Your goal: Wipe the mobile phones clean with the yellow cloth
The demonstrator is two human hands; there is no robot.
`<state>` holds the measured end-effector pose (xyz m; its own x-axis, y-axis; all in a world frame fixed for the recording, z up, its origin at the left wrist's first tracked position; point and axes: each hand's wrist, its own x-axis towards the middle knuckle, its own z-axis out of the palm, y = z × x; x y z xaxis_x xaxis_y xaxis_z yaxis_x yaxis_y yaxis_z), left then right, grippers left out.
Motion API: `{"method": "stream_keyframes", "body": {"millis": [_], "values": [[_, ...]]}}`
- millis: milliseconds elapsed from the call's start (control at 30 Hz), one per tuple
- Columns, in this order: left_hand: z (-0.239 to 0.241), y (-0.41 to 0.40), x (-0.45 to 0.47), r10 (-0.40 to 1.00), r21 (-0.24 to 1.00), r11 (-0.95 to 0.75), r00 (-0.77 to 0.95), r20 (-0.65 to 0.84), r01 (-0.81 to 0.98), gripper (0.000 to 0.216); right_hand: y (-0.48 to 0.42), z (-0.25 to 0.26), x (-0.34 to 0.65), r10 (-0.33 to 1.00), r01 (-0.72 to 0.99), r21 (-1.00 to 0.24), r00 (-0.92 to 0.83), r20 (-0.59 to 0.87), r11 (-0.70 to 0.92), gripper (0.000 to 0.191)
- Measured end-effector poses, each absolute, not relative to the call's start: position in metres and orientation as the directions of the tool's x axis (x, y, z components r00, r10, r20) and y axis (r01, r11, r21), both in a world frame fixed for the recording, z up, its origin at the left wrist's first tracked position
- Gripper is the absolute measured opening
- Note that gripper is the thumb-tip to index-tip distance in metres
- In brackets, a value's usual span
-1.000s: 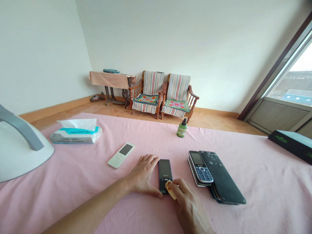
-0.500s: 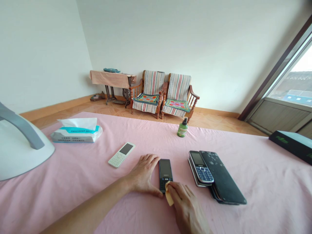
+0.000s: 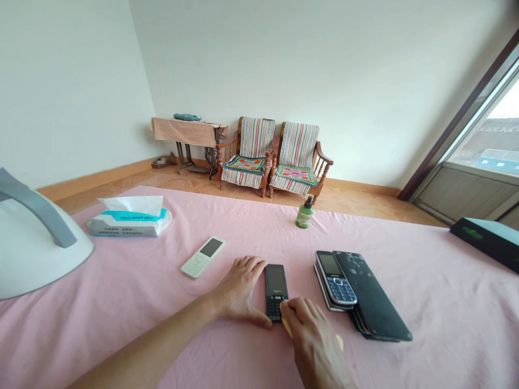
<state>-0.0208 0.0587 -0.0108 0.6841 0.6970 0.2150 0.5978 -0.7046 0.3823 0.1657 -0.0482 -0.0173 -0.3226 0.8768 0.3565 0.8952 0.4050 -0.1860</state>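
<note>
A dark keypad phone (image 3: 276, 286) lies face up on the pink cloth, its screen end away from me. My left hand (image 3: 240, 292) steadies it from the left, fingertips at the top corner and thumb at the bottom corner. With closed fingers, my right hand (image 3: 314, 335) presses a small pale yellow cloth (image 3: 339, 342) against the phone's lower right edge by the keys. Most of that cloth is hidden under the hand. To the left a white keypad phone (image 3: 203, 257) lies apart. On the right, a blue keypad phone (image 3: 336, 281) tops a stack beside a large black phone (image 3: 373, 297).
A green spray bottle (image 3: 304, 213) stands near the far edge of the pink-covered surface (image 3: 243, 227). At left are a tissue pack (image 3: 128, 222) and a white appliance with a grey handle (image 3: 38, 254). A black box (image 3: 478, 243) sits at far right. Two chairs (image 3: 298, 162) stand beyond.
My right hand has shifted slightly right and up along the phone's edge, and the yellow cloth is now more covered by it. My left hand keeps its place.
</note>
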Motion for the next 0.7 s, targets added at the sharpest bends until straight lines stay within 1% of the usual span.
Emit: {"method": "stream_keyframes", "body": {"millis": [67, 233, 400, 567, 700], "values": [[-0.010, 0.059, -0.021, 0.701, 0.384, -0.700, 0.679, 0.215, 0.601, 0.106, -0.047, -0.015, 0.164, 0.894, 0.898, -0.227, -0.290, 0.340, 0.378, 0.017], [-0.010, 0.060, -0.019, 0.693, 0.382, -0.709, 0.686, 0.222, 0.593, 0.105, -0.049, -0.013, 0.163, 0.880, 0.860, -0.285, -0.315, 0.355, 0.423, 0.016], [-0.012, 0.059, -0.020, 0.697, 0.383, -0.708, 0.676, 0.240, 0.594, 0.105, -0.048, -0.009, 0.161, 0.890, 0.865, -0.313, -0.270, 0.368, 0.391, 0.018], [-0.013, 0.059, -0.019, 0.690, 0.381, -0.715, 0.681, 0.246, 0.587, 0.101, -0.047, -0.011, 0.156, 0.857, 0.816, -0.336, -0.334, 0.392, 0.471, 0.019], [-0.014, 0.060, -0.019, 0.688, 0.372, -0.719, 0.678, 0.259, 0.588, 0.103, -0.044, -0.007, 0.151, 0.880, 0.828, -0.363, -0.289, 0.377, 0.427, 0.018]]}}
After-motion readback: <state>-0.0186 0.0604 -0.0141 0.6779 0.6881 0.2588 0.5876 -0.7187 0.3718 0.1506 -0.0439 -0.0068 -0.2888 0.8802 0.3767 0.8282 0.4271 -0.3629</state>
